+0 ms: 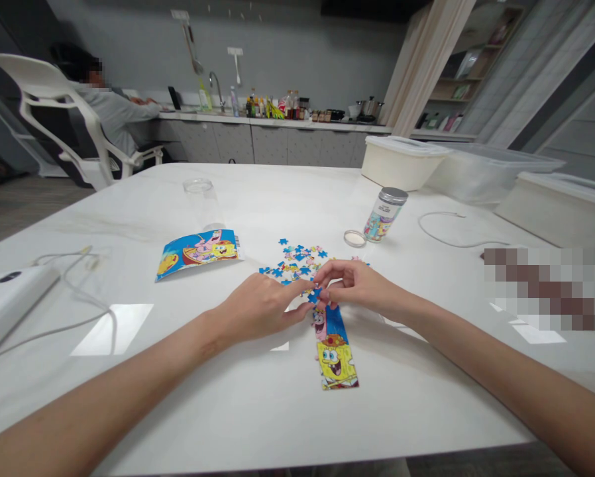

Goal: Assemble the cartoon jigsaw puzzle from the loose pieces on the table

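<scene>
A small blue jigsaw piece point(314, 296) is at the top end of a partly joined jigsaw strip point(333, 351), which shows a yellow square cartoon face and a pink figure. My left hand point(260, 306) has its index finger and thumb curved around the piece from the left, fingertips touching it. From the right, my right hand point(361, 283) pinches the same piece, its fingers curled. Just beyond both hands lies a scatter of loose jigsaw pieces point(297, 254), mostly blue, partly hidden by my fingers. A curved picture card point(198, 254) with the same cartoon characters rests to the left.
A clear jar point(201, 202) stands behind the card. Right of the pieces are a printed can point(384, 215) and a small round lid point(354, 238). Storage boxes point(401, 162), a cable point(427, 232) and a white power strip point(16, 301) lie around. Someone sits in a chair point(86, 126).
</scene>
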Demonstrator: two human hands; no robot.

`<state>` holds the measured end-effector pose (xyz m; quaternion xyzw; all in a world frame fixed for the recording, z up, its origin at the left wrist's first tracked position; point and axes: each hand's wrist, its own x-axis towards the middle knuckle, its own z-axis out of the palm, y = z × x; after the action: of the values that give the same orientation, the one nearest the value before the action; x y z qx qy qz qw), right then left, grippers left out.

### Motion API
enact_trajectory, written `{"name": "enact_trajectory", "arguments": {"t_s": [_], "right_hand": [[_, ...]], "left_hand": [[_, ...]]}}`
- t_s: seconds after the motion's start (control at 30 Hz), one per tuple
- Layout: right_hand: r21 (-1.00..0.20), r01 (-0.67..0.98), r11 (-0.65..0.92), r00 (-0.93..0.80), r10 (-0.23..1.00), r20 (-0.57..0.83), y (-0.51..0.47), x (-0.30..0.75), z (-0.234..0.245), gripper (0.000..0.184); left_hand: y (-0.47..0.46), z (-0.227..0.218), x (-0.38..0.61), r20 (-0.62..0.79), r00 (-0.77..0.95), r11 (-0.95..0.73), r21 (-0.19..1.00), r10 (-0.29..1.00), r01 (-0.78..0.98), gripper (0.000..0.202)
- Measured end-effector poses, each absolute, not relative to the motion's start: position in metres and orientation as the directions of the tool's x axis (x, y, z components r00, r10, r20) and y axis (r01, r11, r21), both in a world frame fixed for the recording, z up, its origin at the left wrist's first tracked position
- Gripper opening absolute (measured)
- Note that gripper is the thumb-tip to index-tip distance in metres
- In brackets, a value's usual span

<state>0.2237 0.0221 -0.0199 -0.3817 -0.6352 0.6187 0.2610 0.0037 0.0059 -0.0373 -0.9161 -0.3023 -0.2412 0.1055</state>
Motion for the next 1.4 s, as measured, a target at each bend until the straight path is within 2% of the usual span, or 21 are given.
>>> {"name": "enact_trajectory", "arguments": {"t_s": [0.3, 0.47, 0.77, 0.87, 0.93, 0.97, 1.07, 1.13, 1.23, 1.4], "right_hand": [[-0.973, 0.221, -0.065, -0.562, 0.807, -0.182, 0.025, 0.225, -0.022, 0.015], [-0.974, 0.211, -0.084, -0.550, 0.813, -0.189, 0.026, 0.226, -0.022, 0.012], [-0.973, 0.229, 0.039, -0.594, 0.797, -0.108, 0.025, 0.225, -0.023, 0.011], [-0.949, 0.288, 0.127, -0.547, 0.835, -0.054, 0.031, 0.231, -0.022, 0.013], [-0.896, 0.373, 0.241, -0.480, 0.876, 0.036, 0.040, 0.240, -0.020, 0.014], [-0.845, 0.419, 0.333, -0.438, 0.889, 0.133, 0.046, 0.247, -0.019, 0.014], [-0.539, 0.638, 0.550, -0.372, 0.833, 0.410, 0.067, 0.269, -0.020, 0.017], [-0.400, 0.713, 0.577, -0.375, 0.795, 0.477, 0.078, 0.283, -0.022, 0.021], [-0.322, 0.765, 0.557, -0.364, 0.787, 0.498, 0.089, 0.297, -0.028, 0.025], [-0.332, 0.776, 0.536, -0.358, 0.808, 0.469, 0.094, 0.301, -0.032, 0.022]], "left_hand": [[0.008, -0.033, 0.000, 0.415, 0.785, -0.834, -0.102, 0.459, 0.542, 0.034], [0.009, -0.034, -0.001, 0.425, 0.771, -0.824, -0.094, 0.474, 0.558, 0.036], [0.009, -0.034, -0.001, 0.449, 0.756, -0.826, -0.069, 0.476, 0.560, 0.038], [0.010, -0.035, -0.002, 0.475, 0.738, -0.824, -0.046, 0.479, 0.564, 0.040], [0.010, -0.035, -0.003, 0.471, 0.737, -0.826, -0.030, 0.484, 0.562, 0.040], [0.010, -0.035, -0.003, 0.463, 0.739, -0.826, -0.026, 0.489, 0.562, 0.040], [0.010, -0.033, -0.002, 0.441, 0.749, -0.827, -0.027, 0.495, 0.562, 0.044], [0.009, -0.031, -0.002, 0.442, 0.751, -0.828, -0.033, 0.490, 0.560, 0.046], [0.008, -0.030, -0.002, 0.435, 0.758, -0.831, -0.041, 0.485, 0.555, 0.045], [0.009, -0.029, -0.003, 0.447, 0.772, -0.844, -0.066, 0.452, 0.532, 0.046]]}}
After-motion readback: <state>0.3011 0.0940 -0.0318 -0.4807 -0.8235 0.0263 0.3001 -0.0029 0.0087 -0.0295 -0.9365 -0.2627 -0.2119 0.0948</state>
